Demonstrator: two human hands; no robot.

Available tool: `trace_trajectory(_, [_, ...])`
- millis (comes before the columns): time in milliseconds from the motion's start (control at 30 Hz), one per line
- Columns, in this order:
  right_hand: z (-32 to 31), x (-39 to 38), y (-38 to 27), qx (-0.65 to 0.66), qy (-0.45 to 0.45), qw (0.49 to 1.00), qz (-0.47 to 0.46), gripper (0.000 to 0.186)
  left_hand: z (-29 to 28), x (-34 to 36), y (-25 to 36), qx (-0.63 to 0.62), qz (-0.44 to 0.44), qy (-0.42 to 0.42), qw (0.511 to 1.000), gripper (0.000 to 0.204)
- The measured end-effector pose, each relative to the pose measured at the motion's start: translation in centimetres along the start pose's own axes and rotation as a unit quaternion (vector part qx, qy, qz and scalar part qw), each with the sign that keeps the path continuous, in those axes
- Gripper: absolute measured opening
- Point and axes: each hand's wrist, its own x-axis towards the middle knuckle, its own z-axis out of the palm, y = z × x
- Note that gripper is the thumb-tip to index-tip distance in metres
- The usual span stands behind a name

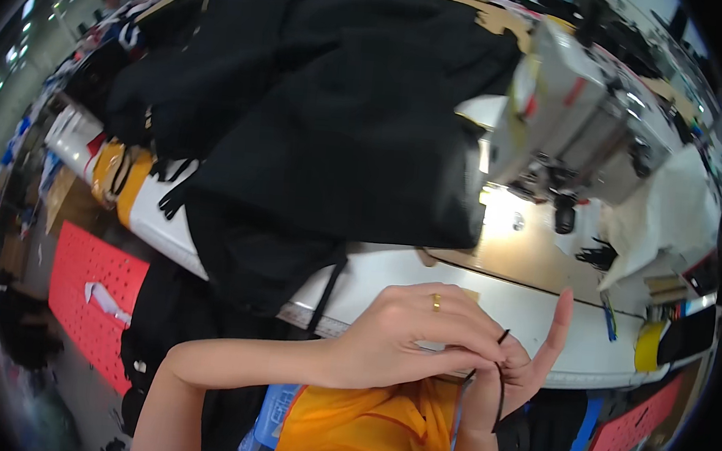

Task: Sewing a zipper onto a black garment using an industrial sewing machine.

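A thin black cord [500, 402] runs between my two hands in front of my body, near the table's front edge. My left hand [420, 332], with a gold ring on one finger, pinches it at the fingertips. Close against it, my right hand [519, 369] also holds the cord, one finger pointing up. Part of the cord is hidden among the fingers. Just beyond my hands, a large black garment [334, 130] lies spread over the white sewing table [374, 269]. A black strip hangs from it over the front edge.
A sewing machine [557, 105] stands at the right, its lamp lighting the plate below. Several short black cords [598, 256] lie right of it, beside white cloth [667, 211]. Yellow tape [123, 177] wraps the table's left end. Red perforated panels [93, 289] flank me.
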Motion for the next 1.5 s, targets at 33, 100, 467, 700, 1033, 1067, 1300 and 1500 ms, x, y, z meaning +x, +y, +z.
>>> trace_trajectory(33, [0.1,-0.1,0.2,0.004,-0.010,1.000,0.005,0.073,-0.1,-0.2,0.1,0.007,-0.005,0.009,1.000,0.018])
trace_trajectory(100, [-0.6,0.0,1.2,0.023,-0.036,0.999,0.010,0.069,-0.2,-0.4,-0.1,-0.028,-0.081,0.009,0.996,0.017])
trace_trajectory(467, [-2.5,-0.6,0.4,-0.015,-0.205,0.958,0.199,0.079,-1.4,0.4,-1.7,-0.329,-0.414,0.091,0.844,0.015])
trace_trajectory(700, [-3.3,-1.0,0.5,0.065,-0.191,0.941,0.271,0.077,-0.9,0.8,-1.6,-0.296,-0.390,0.084,0.868,0.033])
trace_trajectory(1033, [-4.6,-1.5,1.0,0.064,-0.178,0.941,0.279,0.075,-0.3,0.9,-1.8,-0.296,-0.399,0.029,0.868,0.023])
trace_trajectory(1067, [-4.7,-1.5,1.0,0.064,-0.177,0.942,0.279,0.075,-0.3,1.0,-1.7,-0.301,-0.405,0.031,0.863,0.021])
trace_trajectory(1300, [-6.5,2.6,-0.9,-0.143,-0.235,0.947,0.168,0.055,-0.2,0.3,-2.0,-0.247,-0.335,-0.018,0.909,0.025])
trace_trajectory(1500, [-4.3,6.5,-1.6,-0.124,-0.296,0.940,0.116,0.021,0.1,0.7,-1.1,-0.172,-0.349,-0.030,0.921,0.027])
